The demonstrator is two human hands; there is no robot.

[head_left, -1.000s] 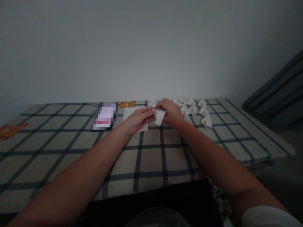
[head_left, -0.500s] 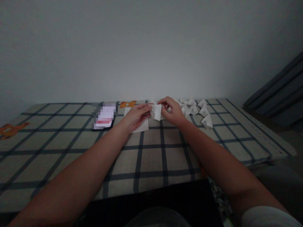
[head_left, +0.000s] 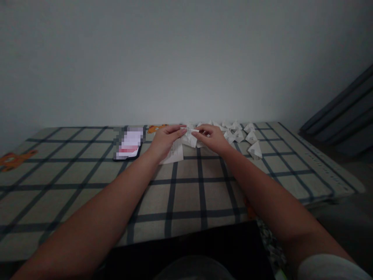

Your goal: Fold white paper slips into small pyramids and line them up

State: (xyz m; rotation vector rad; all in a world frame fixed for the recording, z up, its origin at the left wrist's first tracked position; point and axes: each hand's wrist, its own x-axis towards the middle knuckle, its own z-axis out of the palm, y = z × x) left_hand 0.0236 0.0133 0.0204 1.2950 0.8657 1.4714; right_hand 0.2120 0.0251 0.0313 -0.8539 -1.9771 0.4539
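Note:
A small piece of white folded paper (head_left: pixel 190 138) is pinched between both hands above the checked cloth. My left hand (head_left: pixel 165 140) grips its left side, thumb toward the middle. On the other side, my right hand (head_left: pixel 212 137) is closed on the right edge with thumb and fingertips. Under and beside my left hand lies a flat sheet of paper (head_left: pixel 175 152) with faint print. Several folded white paper shapes (head_left: pixel 239 135) with pointed corners are grouped beyond and to the right of my right hand, some partly hidden by it.
A phone (head_left: pixel 129 143) with a blurred screen lies left of my hands. The checked tablecloth (head_left: pixel 186 190) has orange bear patterns (head_left: pixel 17 159). A pale wall (head_left: pixel 186 62) rises behind the table, and a dark curtain (head_left: pixel 346 105) hangs at the right.
The folded paper has turned between my fingers, its strip now slanting rather than hanging down. My left hand has risen slightly, uncovering more of the printed sheet.

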